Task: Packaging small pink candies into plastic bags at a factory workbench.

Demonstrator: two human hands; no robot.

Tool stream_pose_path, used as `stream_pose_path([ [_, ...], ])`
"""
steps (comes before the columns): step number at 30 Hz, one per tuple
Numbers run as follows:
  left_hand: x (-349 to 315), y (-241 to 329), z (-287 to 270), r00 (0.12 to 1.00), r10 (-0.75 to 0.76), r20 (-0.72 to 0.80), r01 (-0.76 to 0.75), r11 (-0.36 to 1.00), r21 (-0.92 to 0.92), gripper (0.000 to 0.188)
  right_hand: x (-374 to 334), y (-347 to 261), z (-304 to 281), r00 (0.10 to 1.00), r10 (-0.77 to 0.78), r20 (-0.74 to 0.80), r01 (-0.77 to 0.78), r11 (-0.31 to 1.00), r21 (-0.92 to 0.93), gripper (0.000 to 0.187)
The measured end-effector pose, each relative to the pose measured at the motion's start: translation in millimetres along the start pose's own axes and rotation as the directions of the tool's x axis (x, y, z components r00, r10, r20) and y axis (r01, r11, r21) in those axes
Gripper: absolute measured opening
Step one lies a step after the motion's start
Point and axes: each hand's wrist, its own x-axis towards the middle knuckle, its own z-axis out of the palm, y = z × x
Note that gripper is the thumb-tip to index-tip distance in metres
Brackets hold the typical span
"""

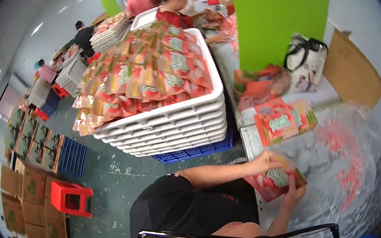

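Between my hands is a red and pink printed snack pouch, held tilted above the front edge of the work table. My left hand pinches the pouch's upper left edge, fingertips pressed together. The pouch's right side is gripped by my right hand, its thumb lying on the printed face. Just beyond my hands, flat red pouches lie overlapped on the table. To their right, small red pieces are scattered over clear plastic sheeting.
Left of the table stands a tall stack of white crates, its top one heaped with filled pouches. A green panel rises behind the table, near a white bag. A red stool and cardboard boxes stand left; co-workers are beyond.
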Motion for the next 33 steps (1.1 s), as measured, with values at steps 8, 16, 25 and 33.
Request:
stream_pose_path([
  [8, 8, -17, -14, 0.989, 0.116, 0.093, -0.097, 0.978, -0.184, 0.037, 21, -10, 18, 0.996, 0.038, 0.079, -0.054, 0.975, 0.217, 0.01],
  [16, -2, 42, -44, 0.982, 0.177, -0.06, -0.187, 0.945, -0.267, 0.037, 53, -34, 73, 0.988, -0.155, 0.03, 0.155, 0.917, -0.367, 0.028],
  [25, -26, 74, -60, 0.959, 0.207, -0.194, -0.262, 0.908, -0.327, 0.039, 85, -24, 120, 0.924, -0.342, 0.169, 0.369, 0.914, -0.169, 0.029],
  [33, -9, 122, -125, 0.647, 0.581, -0.495, -0.328, 0.797, 0.506, 0.052, 122, -57, 161, 0.917, -0.124, 0.379, 0.126, 0.992, 0.02, 0.024],
])
